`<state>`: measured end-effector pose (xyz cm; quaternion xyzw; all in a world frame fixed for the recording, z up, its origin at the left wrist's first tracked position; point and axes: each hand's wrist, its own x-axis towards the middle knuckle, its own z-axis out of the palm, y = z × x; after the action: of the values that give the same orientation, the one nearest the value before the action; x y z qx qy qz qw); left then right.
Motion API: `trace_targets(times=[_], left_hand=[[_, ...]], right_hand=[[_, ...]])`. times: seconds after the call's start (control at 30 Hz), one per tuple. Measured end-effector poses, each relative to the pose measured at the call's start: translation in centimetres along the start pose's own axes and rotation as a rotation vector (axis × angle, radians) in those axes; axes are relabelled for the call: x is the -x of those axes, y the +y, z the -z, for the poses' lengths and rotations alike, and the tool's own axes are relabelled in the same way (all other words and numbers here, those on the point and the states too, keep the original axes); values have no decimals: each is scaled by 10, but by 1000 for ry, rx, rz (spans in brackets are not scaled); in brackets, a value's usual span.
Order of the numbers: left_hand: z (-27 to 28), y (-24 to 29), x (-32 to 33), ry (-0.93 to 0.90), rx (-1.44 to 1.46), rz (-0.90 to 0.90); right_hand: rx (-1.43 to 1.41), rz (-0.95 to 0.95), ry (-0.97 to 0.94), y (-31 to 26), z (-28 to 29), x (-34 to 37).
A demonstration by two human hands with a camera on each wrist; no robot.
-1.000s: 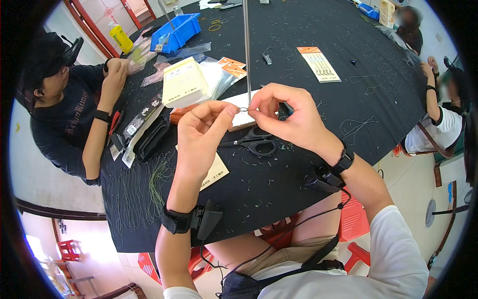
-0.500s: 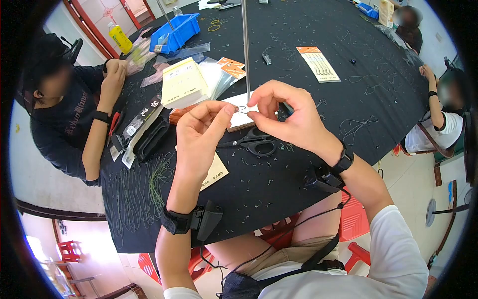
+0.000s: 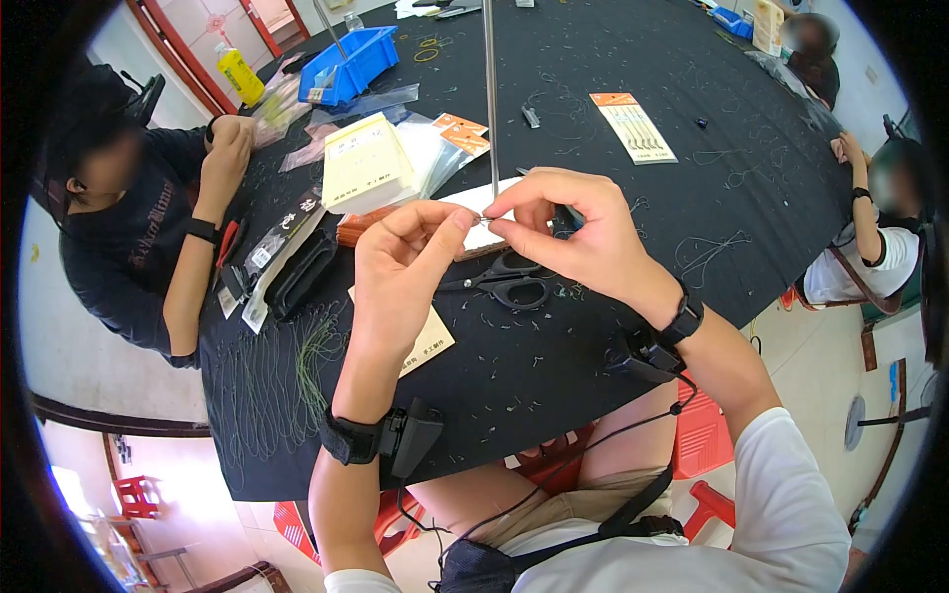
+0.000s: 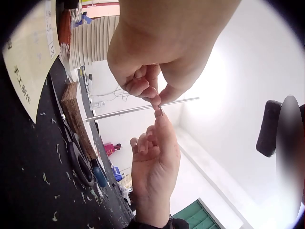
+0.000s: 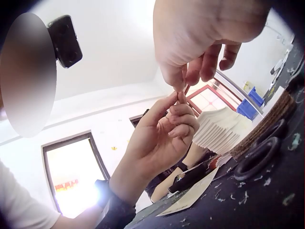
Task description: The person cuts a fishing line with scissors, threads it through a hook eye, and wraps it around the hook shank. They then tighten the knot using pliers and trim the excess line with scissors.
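Note:
Over the black-covered table, my left hand pinches a small, thin fishing hook between thumb and index finger. From the other side, my right hand pinches it with thumb and forefinger, the remaining fingers curled loosely. The fingertips of both hands nearly meet, and most of the hook is hidden; a shiny bit of it shows in the left wrist view. Directly behind the hands rises a thin metal rod by a white-topped block. Black-handled scissors lie just below them.
A stack of cream cards stands left of the rod, near a blue bin. A packet of hooks lies to the right. Green lines spread at the left edge. Another person sits at the left; scraps litter the cloth.
The right thumb and forefinger, spread slightly apart half a second ago with the hook's loop visible, have come together on it. The left hand has hardly moved.

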<state>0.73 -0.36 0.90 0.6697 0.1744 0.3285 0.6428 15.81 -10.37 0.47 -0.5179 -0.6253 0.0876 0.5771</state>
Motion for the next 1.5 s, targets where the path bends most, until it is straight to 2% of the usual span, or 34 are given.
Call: trace_targets(times=[0.2,0.37,0.57,0.93,1.07,1.4,1.5], left_hand=[[0,1,1,-22,-12,16],[0,2,1,-49,-9,28],[-1,0,0,-25,18,-4],[0,3,2,-51,10,72],[-1,2,2,-57,16,41],[1,1,2,-56,111,150],[-2,5,3,-57,115,126]], right_hand=[[-9,37,46,1,-1,0],[-47,-27,37,0,1,0],[-55,-28,32,1,2,0],[-92,-48,22,-1,1,2],[-77,-40,4,-2,1,1],[-34,11,5,-3,2,2],[-48,-76,-4,-4,5,2]])
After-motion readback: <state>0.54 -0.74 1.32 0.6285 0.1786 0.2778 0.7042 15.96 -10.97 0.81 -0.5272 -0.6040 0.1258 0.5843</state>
